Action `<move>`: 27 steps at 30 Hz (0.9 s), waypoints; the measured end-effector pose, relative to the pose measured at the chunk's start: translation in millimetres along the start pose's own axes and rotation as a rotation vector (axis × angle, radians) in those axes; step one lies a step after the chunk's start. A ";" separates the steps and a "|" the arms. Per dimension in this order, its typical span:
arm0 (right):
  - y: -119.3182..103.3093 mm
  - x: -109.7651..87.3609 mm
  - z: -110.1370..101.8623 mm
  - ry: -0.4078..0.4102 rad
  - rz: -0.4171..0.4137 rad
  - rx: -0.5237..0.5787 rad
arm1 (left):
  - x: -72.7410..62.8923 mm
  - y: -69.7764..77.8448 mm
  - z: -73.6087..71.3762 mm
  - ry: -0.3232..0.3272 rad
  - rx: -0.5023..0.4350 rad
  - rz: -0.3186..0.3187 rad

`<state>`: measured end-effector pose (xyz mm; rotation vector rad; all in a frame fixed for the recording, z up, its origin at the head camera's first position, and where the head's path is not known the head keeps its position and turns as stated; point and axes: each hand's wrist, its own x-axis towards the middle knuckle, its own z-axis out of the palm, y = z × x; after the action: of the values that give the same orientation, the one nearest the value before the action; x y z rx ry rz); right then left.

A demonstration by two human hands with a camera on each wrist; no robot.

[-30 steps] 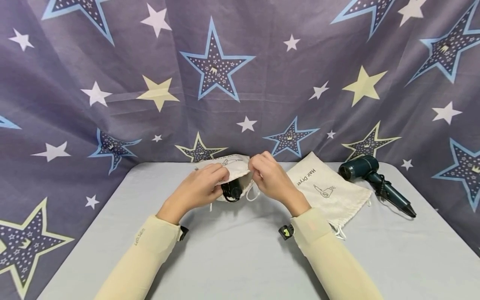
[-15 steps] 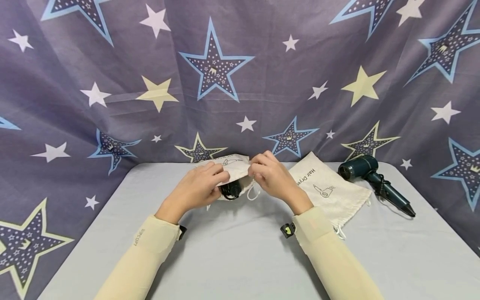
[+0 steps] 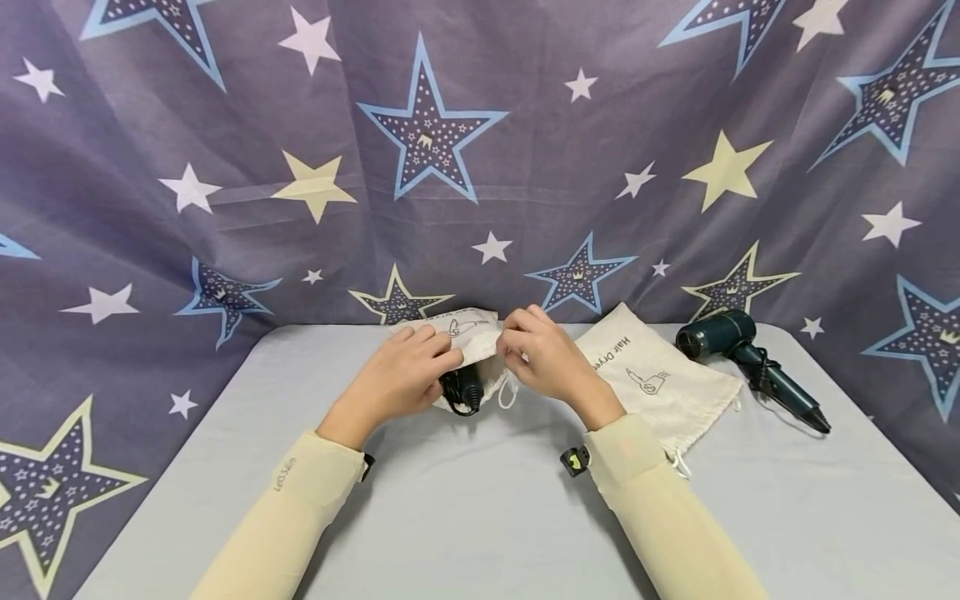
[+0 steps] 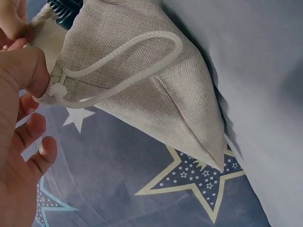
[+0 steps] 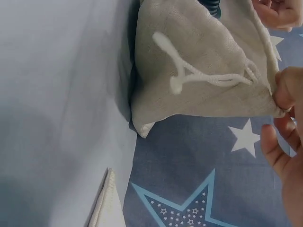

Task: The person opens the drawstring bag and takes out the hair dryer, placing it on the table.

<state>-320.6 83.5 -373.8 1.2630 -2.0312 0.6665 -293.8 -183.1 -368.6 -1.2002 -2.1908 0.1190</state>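
Note:
At the back middle of the table, a cream drawstring bag [image 3: 467, 330] with a printed drawing is held with its mouth toward me. My left hand [image 3: 401, 371] pinches one side of the mouth between thumb and fingers, as the left wrist view also shows. The opposite corner is pinched by my right hand [image 3: 547, 354]; its other fingers curl loosely in the right wrist view. Inside the mouth sits a dark handle end with a ribbed cord guard [image 3: 470, 390] and a looped black cord. Whatever else is in the bag is hidden. White drawstring loops [image 4: 128, 71] hang at both sides.
Right of my right hand lies a flat cream bag [image 3: 675, 392] labelled "Hair Dryer". Beyond it a dark green hair dryer [image 3: 720, 335] with its cord wrapped round the handle lies on the table [image 3: 465, 508]. A star-patterned curtain [image 3: 525, 167] rises behind the table's back edge.
Both hands stay at the bag's mouth with small shifts; the left has moved slightly right. The dark handle end dipped a little toward me since half a second ago.

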 end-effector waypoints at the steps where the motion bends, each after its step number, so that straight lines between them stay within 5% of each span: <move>1: -0.4 0.0 0.0 -0.016 0.008 0.001 | -0.3 0.4 0.6 -0.006 -0.011 0.001; 7: -5.5 1.1 -1.0 -0.140 0.065 0.009 | -2.1 1.5 4.6 -0.035 -0.105 0.014; 15: -4.7 -4.2 6.2 -0.270 0.042 0.032 | -1.3 6.6 10.1 -0.090 -0.117 0.042; 27: -2.2 -7.4 7.5 -0.300 0.067 0.044 | -5.7 7.1 5.0 -0.167 -0.240 -0.082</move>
<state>-318.1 81.6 -384.0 1.3941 -2.3213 0.5828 -289.2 -182.5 -377.9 -1.2655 -2.4515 -0.0843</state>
